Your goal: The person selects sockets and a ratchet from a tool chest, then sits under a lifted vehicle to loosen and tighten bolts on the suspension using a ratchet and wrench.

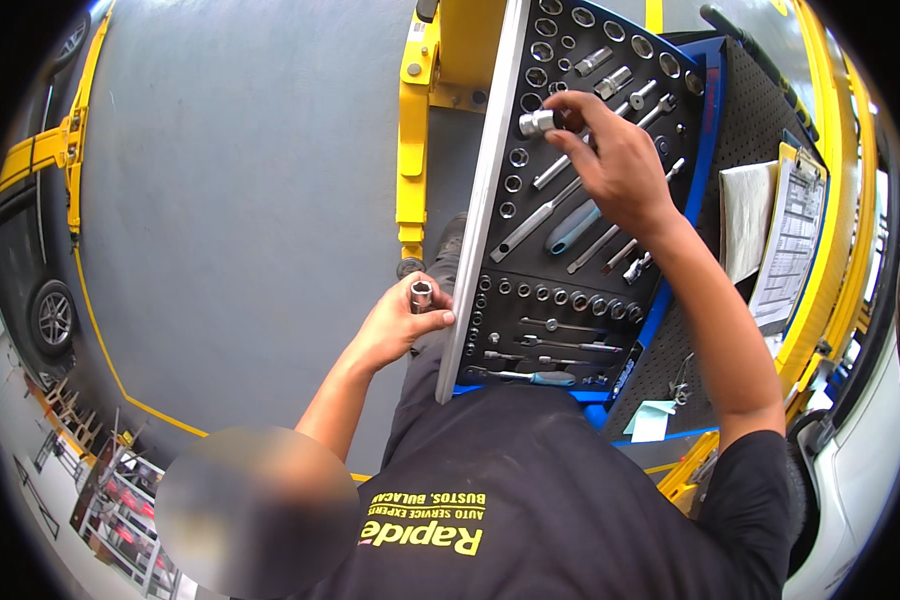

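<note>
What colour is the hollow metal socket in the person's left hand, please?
The hollow metal socket is shiny silver, seen best in the head view.

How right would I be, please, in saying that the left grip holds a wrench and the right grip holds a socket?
Not a wrench: the head view shows the left grip holding a socket; the right grip does hold another socket.

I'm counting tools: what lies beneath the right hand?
The black tray and a partly covered silver bar show around the right hand; whatever lies directly beneath it is hidden.
</note>
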A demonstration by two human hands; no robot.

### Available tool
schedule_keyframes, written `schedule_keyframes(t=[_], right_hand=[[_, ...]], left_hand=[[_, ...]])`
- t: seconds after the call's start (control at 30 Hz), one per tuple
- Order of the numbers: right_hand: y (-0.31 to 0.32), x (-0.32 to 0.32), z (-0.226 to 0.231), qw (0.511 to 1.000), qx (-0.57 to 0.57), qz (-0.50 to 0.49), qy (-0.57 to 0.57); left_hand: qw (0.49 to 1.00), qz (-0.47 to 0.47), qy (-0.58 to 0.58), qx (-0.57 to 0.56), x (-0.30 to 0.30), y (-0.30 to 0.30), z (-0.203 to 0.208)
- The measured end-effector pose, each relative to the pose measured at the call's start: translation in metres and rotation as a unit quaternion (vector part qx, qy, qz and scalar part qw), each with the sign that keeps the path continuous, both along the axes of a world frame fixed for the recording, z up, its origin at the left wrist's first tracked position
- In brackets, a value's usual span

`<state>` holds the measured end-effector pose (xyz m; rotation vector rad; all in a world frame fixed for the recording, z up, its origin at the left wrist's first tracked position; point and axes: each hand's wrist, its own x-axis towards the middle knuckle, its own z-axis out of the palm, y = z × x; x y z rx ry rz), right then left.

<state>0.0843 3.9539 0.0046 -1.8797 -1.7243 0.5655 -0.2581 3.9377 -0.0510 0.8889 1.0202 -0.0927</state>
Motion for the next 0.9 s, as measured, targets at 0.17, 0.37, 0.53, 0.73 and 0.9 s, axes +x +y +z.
schedule_keyframes(t=[0.17,0.37,0.53,0.73,0.9], right_hand=[[-0.016,-0.002,0.036,0.958,-0.142,-0.071,0.241],[-0.023,-0.006,0.051,0.927,-0.194,-0.093,0.306],[-0.026,-0.008,0.048,0.918,-0.183,-0.098,0.338],[-0.023,-0.006,0.025,0.953,-0.170,-0.115,0.222],[-0.014,-0.010,-0.015,0.993,-0.075,-0.089,0.026]], left_hand=[[1.000,-0.002,-0.016,-0.026,-0.002,0.003,-0.005],[0.999,-0.012,-0.025,-0.019,-0.004,0.002,-0.010],[0.999,0.010,-0.026,-0.031,-0.002,0.002,-0.008],[0.999,-0.002,-0.034,-0.029,-0.006,0.002,-0.012],[0.999,-0.013,-0.030,-0.030,-0.004,0.005,-0.012]])
